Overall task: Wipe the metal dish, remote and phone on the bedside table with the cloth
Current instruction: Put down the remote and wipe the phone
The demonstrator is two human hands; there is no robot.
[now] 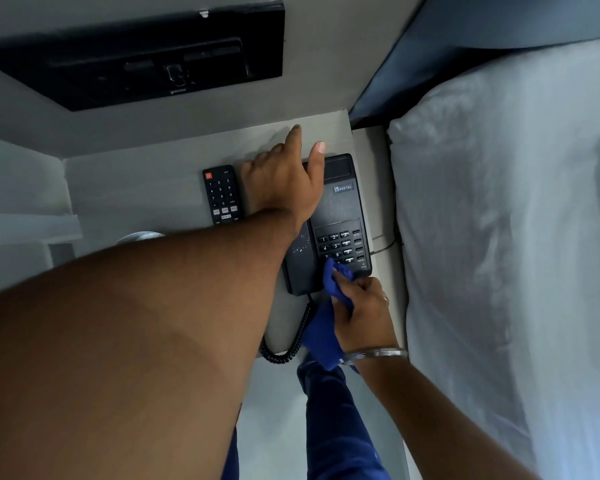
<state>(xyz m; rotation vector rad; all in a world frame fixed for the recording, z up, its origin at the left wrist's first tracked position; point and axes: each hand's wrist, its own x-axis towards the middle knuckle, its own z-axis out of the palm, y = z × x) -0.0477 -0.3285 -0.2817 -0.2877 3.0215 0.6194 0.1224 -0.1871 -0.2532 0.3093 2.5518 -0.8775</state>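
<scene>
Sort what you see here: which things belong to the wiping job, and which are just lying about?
Job: blue cloth in the right hand; phone, steadied by the left hand; remote; metal dish.
Lying about: pillow; wall switch panel.

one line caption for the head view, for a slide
Right hand wipes phone keypad with blue cloth; left hand steadies it.

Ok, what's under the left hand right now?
The left hand covers the phone where the handset's top end sits; that end is hidden. The remote lies beside it, uncovered.

"BEETEL" on phone [340, 216]; "NETFLIX" on remote [222, 195].
</scene>
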